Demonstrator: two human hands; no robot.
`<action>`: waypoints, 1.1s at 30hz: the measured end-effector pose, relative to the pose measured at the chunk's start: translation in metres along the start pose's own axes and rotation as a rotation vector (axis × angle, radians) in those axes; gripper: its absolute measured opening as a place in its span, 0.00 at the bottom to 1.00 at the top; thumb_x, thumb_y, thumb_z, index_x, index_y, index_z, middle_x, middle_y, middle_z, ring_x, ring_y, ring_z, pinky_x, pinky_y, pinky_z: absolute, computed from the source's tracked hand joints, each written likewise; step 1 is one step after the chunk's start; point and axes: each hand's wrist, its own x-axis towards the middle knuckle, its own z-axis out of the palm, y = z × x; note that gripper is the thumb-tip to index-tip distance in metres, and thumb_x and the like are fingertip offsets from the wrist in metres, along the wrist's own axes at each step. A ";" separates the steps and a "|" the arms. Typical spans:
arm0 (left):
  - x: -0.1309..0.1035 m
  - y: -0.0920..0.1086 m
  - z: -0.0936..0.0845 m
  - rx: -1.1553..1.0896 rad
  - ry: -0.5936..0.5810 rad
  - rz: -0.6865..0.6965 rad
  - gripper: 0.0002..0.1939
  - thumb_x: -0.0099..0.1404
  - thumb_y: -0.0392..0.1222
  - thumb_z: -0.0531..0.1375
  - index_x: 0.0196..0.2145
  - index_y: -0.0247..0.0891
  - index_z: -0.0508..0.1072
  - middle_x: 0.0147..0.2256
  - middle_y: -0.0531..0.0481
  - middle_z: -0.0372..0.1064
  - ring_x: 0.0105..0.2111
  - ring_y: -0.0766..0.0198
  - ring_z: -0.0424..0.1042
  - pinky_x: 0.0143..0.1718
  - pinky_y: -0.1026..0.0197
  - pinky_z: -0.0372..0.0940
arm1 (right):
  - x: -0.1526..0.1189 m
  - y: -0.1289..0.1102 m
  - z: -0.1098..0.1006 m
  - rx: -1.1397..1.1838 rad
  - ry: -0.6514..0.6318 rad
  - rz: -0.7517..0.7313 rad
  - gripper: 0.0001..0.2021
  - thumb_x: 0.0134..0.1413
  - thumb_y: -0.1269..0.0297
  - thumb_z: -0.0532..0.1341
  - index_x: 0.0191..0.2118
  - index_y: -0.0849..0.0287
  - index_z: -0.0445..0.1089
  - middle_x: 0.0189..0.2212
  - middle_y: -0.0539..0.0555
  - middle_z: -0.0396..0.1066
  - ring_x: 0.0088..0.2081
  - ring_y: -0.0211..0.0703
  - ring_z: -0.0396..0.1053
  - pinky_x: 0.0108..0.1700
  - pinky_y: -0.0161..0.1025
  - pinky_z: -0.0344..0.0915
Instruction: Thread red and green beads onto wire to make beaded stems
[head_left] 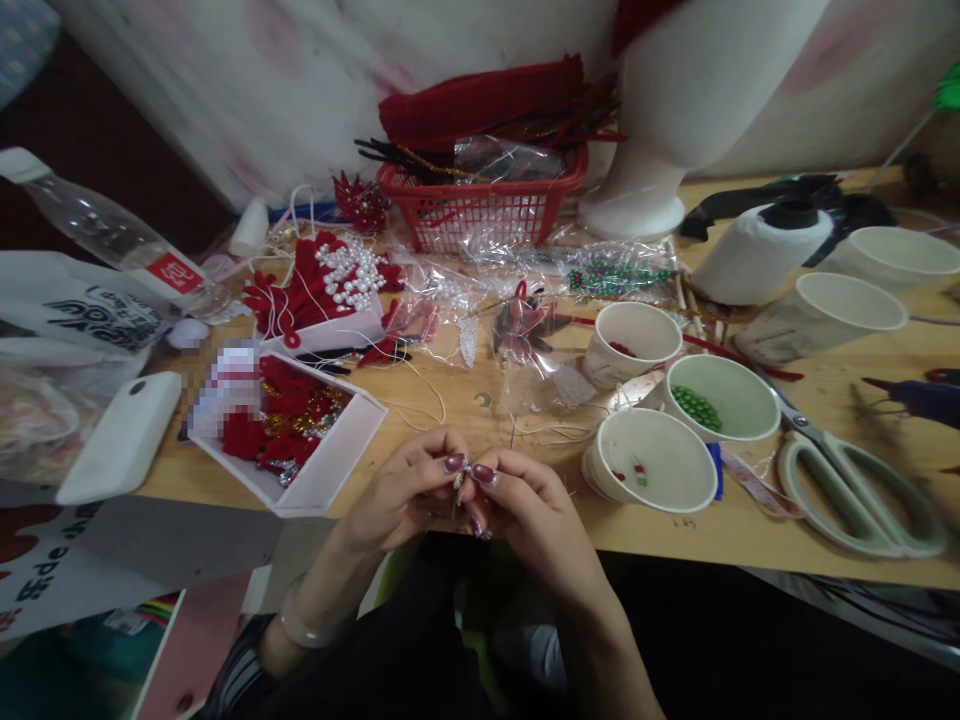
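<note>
My left hand (412, 485) and my right hand (525, 500) meet at the table's front edge, thumbs and forefingers pinched together. Between the fingertips is something tiny and pale that I cannot make out. Right of the hands stands a paper cup (694, 470) with a few red and green beads in it. Behind it, another paper cup (759, 405) holds green beads (695, 408), and a third cup (634, 325) holds dark red ones. To the left lies an open white box (341, 455) with red and gold ornaments (289, 415).
Large scissors (855, 490) lie at the right. A thread cone (757, 255) and more paper cups stand behind them. A red basket (480, 215) sits at the back, with plastic bags in front. White pearl beads (349, 275), a plastic bottle (112, 235) and a white case (120, 437) are left.
</note>
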 end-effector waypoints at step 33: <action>-0.027 0.060 0.026 1.001 0.209 0.298 0.10 0.64 0.45 0.61 0.29 0.39 0.77 0.26 0.52 0.70 0.27 0.64 0.66 0.28 0.66 0.59 | -0.006 -0.005 0.013 -0.310 0.217 -0.208 0.25 0.59 0.41 0.58 0.24 0.59 0.66 0.20 0.47 0.59 0.24 0.36 0.57 0.28 0.34 0.55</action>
